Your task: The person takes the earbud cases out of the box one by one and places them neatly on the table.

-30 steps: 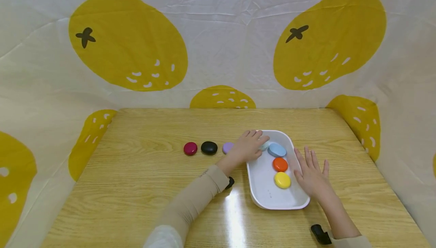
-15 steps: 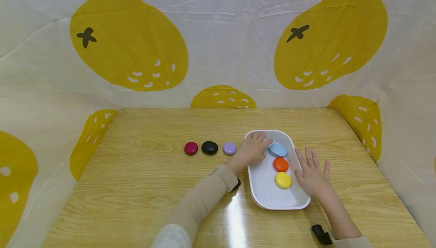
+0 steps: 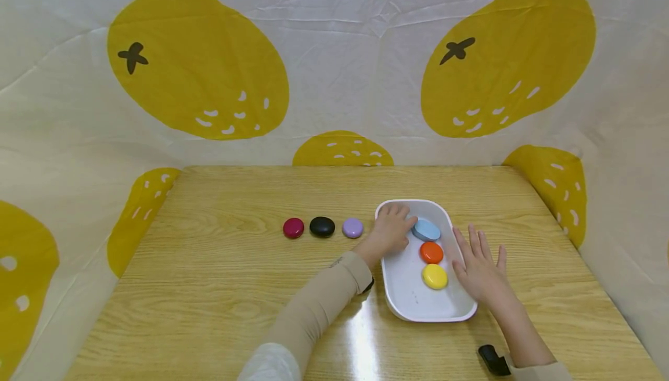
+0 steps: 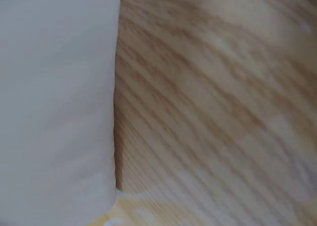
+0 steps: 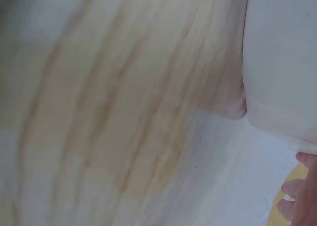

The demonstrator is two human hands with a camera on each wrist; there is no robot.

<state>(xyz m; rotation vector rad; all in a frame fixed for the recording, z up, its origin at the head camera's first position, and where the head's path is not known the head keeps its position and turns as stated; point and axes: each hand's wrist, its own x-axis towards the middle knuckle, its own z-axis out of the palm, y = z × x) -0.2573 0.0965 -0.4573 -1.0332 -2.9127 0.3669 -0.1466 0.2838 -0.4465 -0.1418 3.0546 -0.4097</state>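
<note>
A white tray [image 3: 413, 308] sits right of the middle of the table. My left hand [image 3: 391, 231] reaches over its left rim into the far left corner, fingers bent down around a pale green stone that they hide. Beside the fingertips lies a light blue stone [image 3: 426, 230]. Closer to me in the tray are an orange-red stone [image 3: 431, 252] and a yellow stone [image 3: 435, 276]. My right hand [image 3: 482, 273] rests at the tray's right rim with fingers spread; its fingertips [image 5: 292, 189] show at the right wrist view's edge. The left wrist view has only sleeve and table.
Left of the tray, a dark red stone [image 3: 293, 228], a black stone [image 3: 322, 227] and a purple stone [image 3: 352, 228] lie in a row on the wooden table [image 3: 209, 288]. A fabric backdrop [image 3: 345, 79] with yellow fruit prints encloses the table.
My left hand has moved slightly right, deeper into the tray. The pale green stone, partly visible a second ago, is covered now, and the purple stone is fully uncovered. My right hand stays still.
</note>
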